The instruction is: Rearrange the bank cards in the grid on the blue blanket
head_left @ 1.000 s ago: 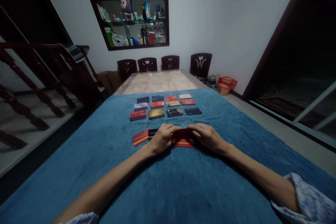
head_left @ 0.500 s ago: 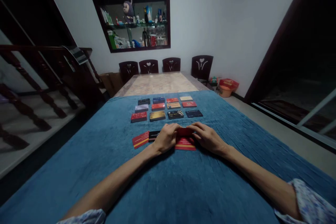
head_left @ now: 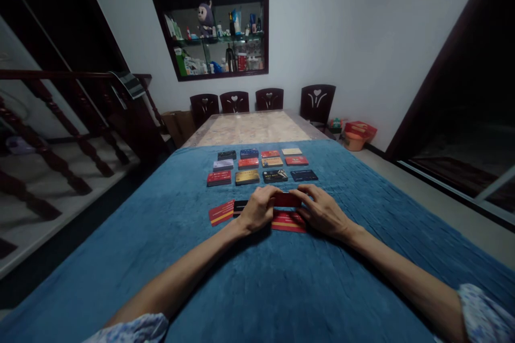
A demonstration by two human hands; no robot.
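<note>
Between them, my left hand [head_left: 259, 209] and my right hand [head_left: 322, 210] grip a dark red card stack [head_left: 287, 200] by its two ends, with fingers closed on it. How many cards it holds I cannot tell. Just below it, red cards with a yellow stripe [head_left: 288, 222] lie on the blue cloth [head_left: 257, 278]. To the left of my left hand rest a tilted red card [head_left: 222, 213] and a black card [head_left: 240, 207], the latter partly hidden by that hand. Beyond my hands, small card stacks stand in three rows, among them a gold stack [head_left: 247, 177] and a dark blue one [head_left: 304, 175].
Past the cloth, the bare marble tabletop [head_left: 253, 126] reaches back to dark wooden chairs [head_left: 317, 103]. A wooden railing [head_left: 60, 112] stands at the left. An orange basin [head_left: 354, 140] sits on the floor at right, and a shelf niche [head_left: 217, 37] is set in the wall.
The view has shifted, so everything sits slightly further right. Both hands keep hold of the red card stack, which now shows a little more of its dark face.
</note>
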